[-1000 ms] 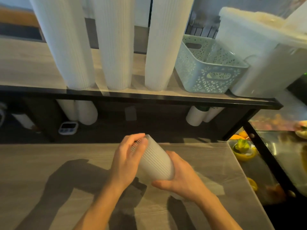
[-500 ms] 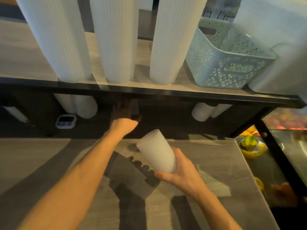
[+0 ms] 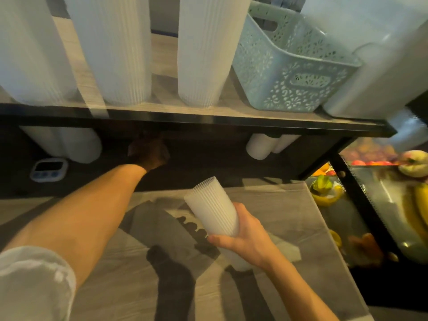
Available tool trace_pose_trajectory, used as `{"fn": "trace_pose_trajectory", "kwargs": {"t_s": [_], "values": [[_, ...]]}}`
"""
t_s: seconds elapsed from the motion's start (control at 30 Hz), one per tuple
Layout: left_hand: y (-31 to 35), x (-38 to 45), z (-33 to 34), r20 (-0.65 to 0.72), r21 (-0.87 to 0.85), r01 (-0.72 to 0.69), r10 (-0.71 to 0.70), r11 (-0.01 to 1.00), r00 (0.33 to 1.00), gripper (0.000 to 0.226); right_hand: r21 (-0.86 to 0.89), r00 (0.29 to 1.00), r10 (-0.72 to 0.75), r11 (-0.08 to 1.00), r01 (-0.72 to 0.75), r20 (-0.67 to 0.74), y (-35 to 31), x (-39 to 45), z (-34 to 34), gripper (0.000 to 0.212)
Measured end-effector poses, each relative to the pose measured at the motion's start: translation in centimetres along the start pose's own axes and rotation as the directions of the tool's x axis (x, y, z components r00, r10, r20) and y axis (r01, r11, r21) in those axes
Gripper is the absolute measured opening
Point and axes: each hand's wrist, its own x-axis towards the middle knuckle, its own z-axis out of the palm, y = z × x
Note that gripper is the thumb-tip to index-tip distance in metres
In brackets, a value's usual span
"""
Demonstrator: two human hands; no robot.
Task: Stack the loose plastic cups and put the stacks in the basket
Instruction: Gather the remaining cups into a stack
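Right hand (image 3: 245, 237) gripping one ribbed cup stack (image 3: 212, 208) above counter (image 3: 289, 228); left hand (image 3: 148, 154) under dark shelf (image 3: 208, 119), grip unclear. Three tall stacks (image 3: 203, 49) beside one basket (image 3: 294, 72).

Bright overhead light, hard shadows, warped edges

Views: one. Head camera, wide-angle, worn by the person; no second view, so no shared field.
Facing: forward and down, from above the tabletop (image 3: 289, 228).
Range: close; both forearms enter from the bottom edge, hands mid-frame.
Coverage: tabletop across the lower half; shelf (image 3: 208, 118) edge crossing the upper middle; basket (image 3: 291, 72) at upper right; glass case (image 3: 382, 216) along the right edge.
Distortion: straight lines bend toward the frame edges.
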Motion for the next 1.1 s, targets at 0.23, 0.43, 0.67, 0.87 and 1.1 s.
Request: {"fn": "trace_pose_trajectory", "kwargs": {"t_s": [0.23,0.43,0.67,0.87,1.1], "values": [[-0.4,-4.5,-1.2,0.063,-0.423,0.171,-0.159,0.890,0.985,0.076,0.010,0.999,-0.032,0.999,0.032,0.037,-0.7,0.0,1.4,0.082],[0.0,-14.3,-1.3,0.195,-0.952,0.259,-0.328,0.164,0.924,0.039,0.011,0.991,-0.090,0.996,0.089,0.097,-2.2,0.0,2.2,0.080],[0.3,-21.4,-3.3,-0.021,-0.998,-0.001,-0.314,0.066,0.949,0.060,0.029,0.977,-0.188,0.982,0.186,0.097,-3.6,-1.9,2.8,0.083],[2.2,-25.5,-4.3,-0.160,-0.960,-0.082,-0.287,0.267,0.944,0.060,0.016,0.960,-0.252,0.968,0.252,0.120,-4.1,-4.0,2.2,0.084],[4.0,-27.2,-5.2,-0.219,-0.918,-0.119,-0.232,0.379,0.948,0.061,0.094,0.936,-0.328,0.944,0.317,0.129,-4.6,-5.6,1.1,0.084]]}}
